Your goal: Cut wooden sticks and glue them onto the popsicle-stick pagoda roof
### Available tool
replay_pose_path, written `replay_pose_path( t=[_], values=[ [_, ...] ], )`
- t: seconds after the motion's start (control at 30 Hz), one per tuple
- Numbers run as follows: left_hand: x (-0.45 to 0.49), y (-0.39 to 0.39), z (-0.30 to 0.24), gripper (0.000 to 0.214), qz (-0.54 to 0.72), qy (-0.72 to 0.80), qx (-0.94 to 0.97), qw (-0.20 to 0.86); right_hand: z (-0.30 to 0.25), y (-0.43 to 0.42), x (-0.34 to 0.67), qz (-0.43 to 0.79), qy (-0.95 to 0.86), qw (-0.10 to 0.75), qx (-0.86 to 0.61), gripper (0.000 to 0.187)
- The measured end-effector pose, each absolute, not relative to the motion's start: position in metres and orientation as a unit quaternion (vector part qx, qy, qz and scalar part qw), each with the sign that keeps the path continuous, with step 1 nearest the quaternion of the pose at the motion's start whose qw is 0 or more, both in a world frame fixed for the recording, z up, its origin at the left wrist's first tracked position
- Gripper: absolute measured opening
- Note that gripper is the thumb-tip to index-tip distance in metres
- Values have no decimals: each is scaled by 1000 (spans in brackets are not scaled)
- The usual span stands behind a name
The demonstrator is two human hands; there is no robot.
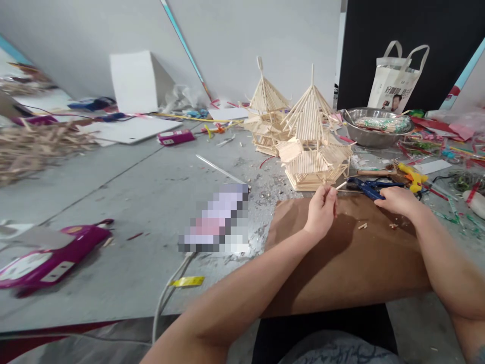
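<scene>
My left hand (321, 208) is closed in a pinch on a short wooden stick (341, 185), just in front of the nearer stick-built pavilion model (316, 156). My right hand (399, 201) is closed on the blue handles of a pair of pliers (366, 188), whose jaws point left toward the stick. Behind the nearer model stands a second pavilion model (267, 106) of the same pale sticks. Both hands are over the far edge of a brown paper sheet (341, 273), where a few short stick pieces (362, 226) lie.
A phone (215, 217), blurred out, lies left of the paper with a cable. A yellow glue gun (413, 177) rests beyond my right hand. A steel bowl (350, 132) and a white bag (394, 83) stand behind. Purple boxes (176, 137) and piled sticks (38, 149) are leftward.
</scene>
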State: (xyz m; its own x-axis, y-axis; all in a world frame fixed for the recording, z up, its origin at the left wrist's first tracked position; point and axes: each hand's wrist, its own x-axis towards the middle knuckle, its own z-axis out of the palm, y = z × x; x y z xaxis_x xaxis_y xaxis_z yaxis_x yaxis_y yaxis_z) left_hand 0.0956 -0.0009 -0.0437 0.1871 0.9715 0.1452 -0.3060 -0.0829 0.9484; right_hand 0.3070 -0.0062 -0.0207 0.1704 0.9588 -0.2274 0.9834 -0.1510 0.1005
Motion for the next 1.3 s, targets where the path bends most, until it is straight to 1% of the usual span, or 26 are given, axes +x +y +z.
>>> replay_pose_path(
  t=[0.17, 0.27, 0.33, 0.43, 0.5, 0.57, 0.67, 0.7, 0.83, 0.9, 0.97, 1.13, 1.2, 1.3],
  values=[
    [95, 4, -50, 25, 521, 330, 475, 628, -4, -14, 318, -38, 615, -16, 788, 39],
    [93, 3, -47, 20, 520, 311, 515, 606, 6, -24, 324, -55, 603, -131, 785, 38],
    [93, 3, -46, 15, 525, 303, 562, 562, 8, -28, 326, -114, 595, -226, 763, 35],
    [91, 3, -46, 15, 516, 295, 626, 505, 3, -30, 321, -275, 588, -358, 671, 31],
    [90, 3, -46, 15, 504, 289, 648, 492, -5, -27, 313, -361, 588, -416, 593, 28],
    [89, 2, -46, 15, 485, 281, 656, 506, -14, -23, 303, -410, 589, -453, 529, 26],
    [88, 1, -48, 20, 442, 284, 645, 556, -27, -18, 287, -459, 576, -489, 468, 14],
    [88, 0, -49, 22, 431, 290, 634, 572, -29, -17, 281, -473, 569, -496, 455, 12],
    [90, -2, -56, 29, 416, 305, 597, 614, -33, -19, 263, -565, 536, -472, 414, 33],
    [90, -3, -56, 30, 404, 301, 602, 620, -32, -22, 259, -609, 524, -457, 383, 40],
    [90, -5, -55, 31, 389, 291, 621, 615, -30, -24, 258, -636, 507, -462, 353, 45],
    [91, -8, -50, 35, 358, 249, 659, 612, -31, -26, 262, -687, 483, -444, 314, 49],
    [91, -8, -50, 36, 361, 244, 651, 622, -32, -26, 261, -680, 496, -433, 322, 49],
    [91, -10, -50, 37, 387, 267, 614, 634, -30, -27, 258, -636, 527, -438, 354, 46]
  ],
)
